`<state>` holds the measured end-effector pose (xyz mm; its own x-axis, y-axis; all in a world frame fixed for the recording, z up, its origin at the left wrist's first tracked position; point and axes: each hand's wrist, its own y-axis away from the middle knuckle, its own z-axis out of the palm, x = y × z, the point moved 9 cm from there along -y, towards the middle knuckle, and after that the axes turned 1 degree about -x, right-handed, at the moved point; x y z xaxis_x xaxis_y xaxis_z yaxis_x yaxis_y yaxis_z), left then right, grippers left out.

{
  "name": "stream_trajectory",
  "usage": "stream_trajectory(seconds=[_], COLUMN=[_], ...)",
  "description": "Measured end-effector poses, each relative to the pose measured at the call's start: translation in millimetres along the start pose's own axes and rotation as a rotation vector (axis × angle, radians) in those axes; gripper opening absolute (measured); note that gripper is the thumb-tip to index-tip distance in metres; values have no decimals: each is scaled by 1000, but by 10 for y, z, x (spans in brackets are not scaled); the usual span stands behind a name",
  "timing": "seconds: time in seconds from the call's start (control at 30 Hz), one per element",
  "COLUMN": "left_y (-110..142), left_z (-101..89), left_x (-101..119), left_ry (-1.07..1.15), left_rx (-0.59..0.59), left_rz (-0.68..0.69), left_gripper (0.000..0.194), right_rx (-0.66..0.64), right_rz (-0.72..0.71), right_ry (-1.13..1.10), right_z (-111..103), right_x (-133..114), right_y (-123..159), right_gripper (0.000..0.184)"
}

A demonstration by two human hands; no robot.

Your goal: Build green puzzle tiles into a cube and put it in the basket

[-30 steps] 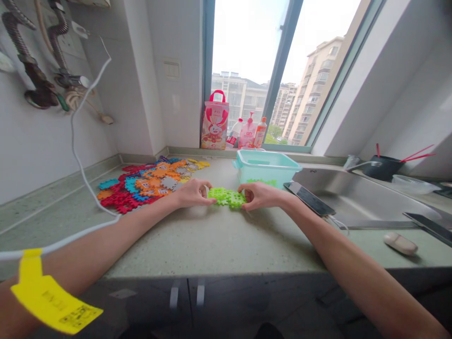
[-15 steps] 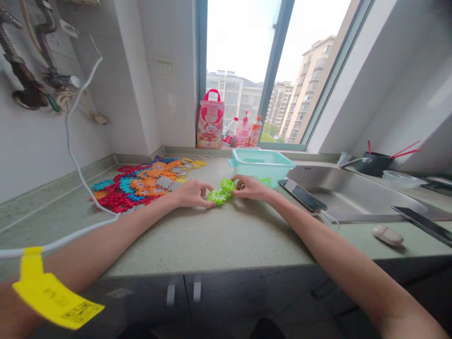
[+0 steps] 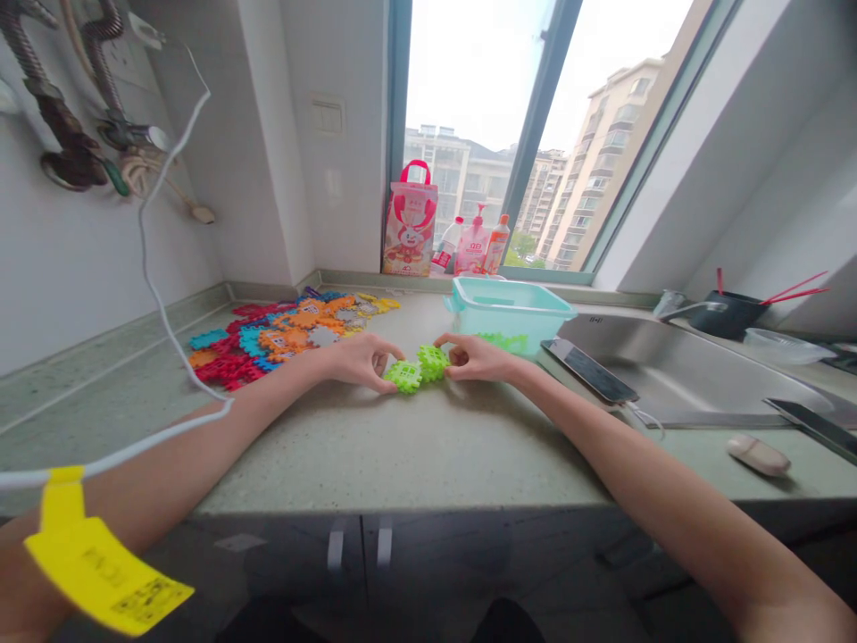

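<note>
Above the counter (image 3: 428, 455), my left hand (image 3: 358, 362) pinches a lime-green toothed interlocking plastic piece (image 3: 403, 377) with square holes. Another lime-green piece (image 3: 434, 362) is gripped at its right side by the fingers of my right hand (image 3: 477, 357). The two pieces meet edge to edge; I cannot tell whether their teeth are locked. A pile of red, orange, blue, grey and yellow pieces (image 3: 295, 329) lies beyond my left hand. Behind my right hand stands a translucent teal basin (image 3: 512, 305), with more green pieces showing through its wall.
A phone (image 3: 589, 371) with a white cable lies by the sink (image 3: 643, 357). A pale mouse-shaped object (image 3: 759, 455) and a dark flat device (image 3: 813, 427) are at the right. Bottles (image 3: 473, 246) and a pink bag (image 3: 411, 230) stand at the window. A white cable (image 3: 157, 304) hangs at the left.
The view has shifted slightly, so the surroundings appear farther right. The two green pieces now sit more side by side, with their centres a little farther apart. Both hands keep their grip.
</note>
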<state>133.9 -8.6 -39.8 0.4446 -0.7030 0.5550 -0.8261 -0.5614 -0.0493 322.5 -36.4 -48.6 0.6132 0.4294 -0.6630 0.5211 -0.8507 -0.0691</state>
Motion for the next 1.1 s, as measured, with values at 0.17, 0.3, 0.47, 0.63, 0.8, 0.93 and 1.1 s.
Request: stream_trajectory(seconds=[0.17,0.3,0.47,0.63,0.8,0.93,1.1], left_y=[-10,-11,-12,-12,-15,-43,-103], left_z=[24,22,25,19,2,24,87], left_x=[21,35,31,8,-37,-4,132], left_ry=[-11,-4,16,26,6,-58,-145], left_rx=[-15,-22,-20,-8,10,52,126], left_rz=[4,10,0,-11,-16,-14,-30], left_gripper=[58,59,61,64,63,62,44], right_rx=[-61,-68,-78,-56,40,175,231], right_rz=[26,33,27,85,139,64,37], right_ry=[63,91,126,191,295,292,342], right_z=[63,58,64,-1,-246,-385,-214], right_x=[-55,-45,-76,-33,27,-196,-557], right_y=[-23,-32,-41,-4,140,208,151], right_gripper=[56,62,65,53,41,38,41])
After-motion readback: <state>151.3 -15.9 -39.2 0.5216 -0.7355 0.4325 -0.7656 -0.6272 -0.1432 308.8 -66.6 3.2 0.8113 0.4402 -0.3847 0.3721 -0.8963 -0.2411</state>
